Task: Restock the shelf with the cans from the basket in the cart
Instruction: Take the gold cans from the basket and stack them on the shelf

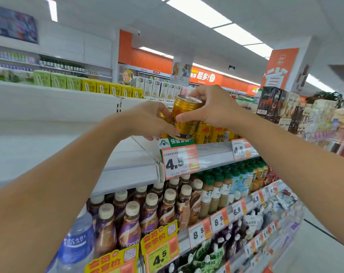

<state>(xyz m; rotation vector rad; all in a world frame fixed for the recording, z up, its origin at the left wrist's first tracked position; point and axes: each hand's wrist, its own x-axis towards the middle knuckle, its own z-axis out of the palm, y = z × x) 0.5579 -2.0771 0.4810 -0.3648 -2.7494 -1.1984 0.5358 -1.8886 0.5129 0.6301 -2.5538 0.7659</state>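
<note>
**Can held at shelf front, not yet seated**

Risks first. I judge the main hazard is the tilt: the gold can leans with its top toward the right and its base hanging over the shelf front edge. If I let go now, it likely tips against the gold cans already on the shelf just beside it, or rolls off the lip toward the coffee bottles on the tier below. Second hazard: pushing it in at this angle could knock the front row backward or sideways. Third: two hands share one small can, so an uneven release could twist it out of line.

Pose. Both arms reach forward and up, forearms converging on the can. My left hand comes in from the left, its fingers wrapped round the can's lower left side. I see a glint of gold behind that hand; I cannot tell whether it is a second can. My right hand arches over from the right, thumb pressed on the can's side, fingers curled at the top rim.

Location. The can sits above the 4.5 price tag, at the left end of the stocked row, touching neither shelf nor neighbours as far as I can tell. Cart and basket are out of view.

Next: level the can upright, then lower.
</note>
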